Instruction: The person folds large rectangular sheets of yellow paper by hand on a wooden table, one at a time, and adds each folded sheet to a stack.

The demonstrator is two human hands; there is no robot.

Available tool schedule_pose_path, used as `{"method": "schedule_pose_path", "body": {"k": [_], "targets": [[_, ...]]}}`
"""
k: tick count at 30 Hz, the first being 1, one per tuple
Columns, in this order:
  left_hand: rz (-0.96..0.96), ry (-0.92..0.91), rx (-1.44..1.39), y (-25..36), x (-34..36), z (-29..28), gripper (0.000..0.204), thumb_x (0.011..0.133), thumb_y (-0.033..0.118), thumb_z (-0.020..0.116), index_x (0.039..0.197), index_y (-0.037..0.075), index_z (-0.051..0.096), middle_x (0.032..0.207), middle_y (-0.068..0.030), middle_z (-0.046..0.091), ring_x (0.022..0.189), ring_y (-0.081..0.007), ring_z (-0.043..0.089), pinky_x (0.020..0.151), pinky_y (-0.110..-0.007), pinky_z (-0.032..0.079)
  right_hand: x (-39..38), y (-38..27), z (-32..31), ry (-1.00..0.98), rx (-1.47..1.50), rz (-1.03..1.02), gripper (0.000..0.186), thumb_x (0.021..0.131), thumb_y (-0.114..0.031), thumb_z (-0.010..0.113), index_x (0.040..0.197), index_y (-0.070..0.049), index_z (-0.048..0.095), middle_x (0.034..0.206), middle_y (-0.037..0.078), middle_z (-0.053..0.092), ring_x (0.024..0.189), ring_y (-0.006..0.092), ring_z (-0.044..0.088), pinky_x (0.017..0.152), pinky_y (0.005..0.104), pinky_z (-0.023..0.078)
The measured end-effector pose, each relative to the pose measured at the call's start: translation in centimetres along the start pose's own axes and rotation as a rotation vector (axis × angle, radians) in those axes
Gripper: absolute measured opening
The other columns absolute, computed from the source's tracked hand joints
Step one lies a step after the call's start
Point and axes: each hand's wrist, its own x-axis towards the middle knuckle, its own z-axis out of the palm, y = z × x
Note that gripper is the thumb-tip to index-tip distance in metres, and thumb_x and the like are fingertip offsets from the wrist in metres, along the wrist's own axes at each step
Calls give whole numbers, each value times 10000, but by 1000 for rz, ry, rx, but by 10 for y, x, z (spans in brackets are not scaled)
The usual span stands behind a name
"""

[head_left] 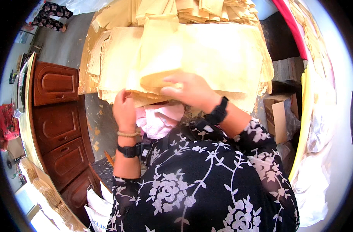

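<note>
Gripping the near edge of the yellow sheet stack point(207, 58) with my left hand point(124, 110) closed underneath and my right hand point(190, 91) pressed open on top, I judge the brittle, frayed edges liable to tear if pulled unevenly.

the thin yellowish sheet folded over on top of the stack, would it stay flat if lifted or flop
The thin yellowish folded sheet probably flops: it drapes over the stack of pale yellow sheets. Likely light, since the right hand bends it with fingertips. Possibly brittle: stack edges near the left hand look ragged.
</note>
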Motion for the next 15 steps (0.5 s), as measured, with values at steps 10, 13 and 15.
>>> {"method": "schedule_pose_path", "body": {"k": [10, 13, 15], "targets": [[875, -247, 589, 82, 19, 51, 512, 846, 262, 699, 1272, 29, 536, 1303, -169, 559, 1241, -312, 499, 1056, -411, 389, -116, 140, -71, 620, -656, 625, 606, 768, -329, 764, 1267, -55, 556, 1187, 175, 590, 1097, 331, 563, 927, 410, 474], [817, -195, 695, 47, 45, 81, 514, 840, 270, 698, 1283, 63, 539, 1287, -163, 566, 1188, -315, 525, 995, -396, 440, -111, 123, -69, 603, -650, 745, 723, 707, -386, 793, 1286, -44, 526, 1214, 195, 570, 1123, 349, 545, 937, 419, 471], [601, -436, 809, 44, 60, 78, 503, 823, 281, 711, 1271, 114, 554, 1256, -146, 575, 1096, -303, 559, 904, -385, 487, -112, 128, -70, 631, -599, 750, 727, 700, -376, 792, 1283, -34, 525, 1223, 199, 573, 1126, 344, 562, 925, 421, 482]]}}
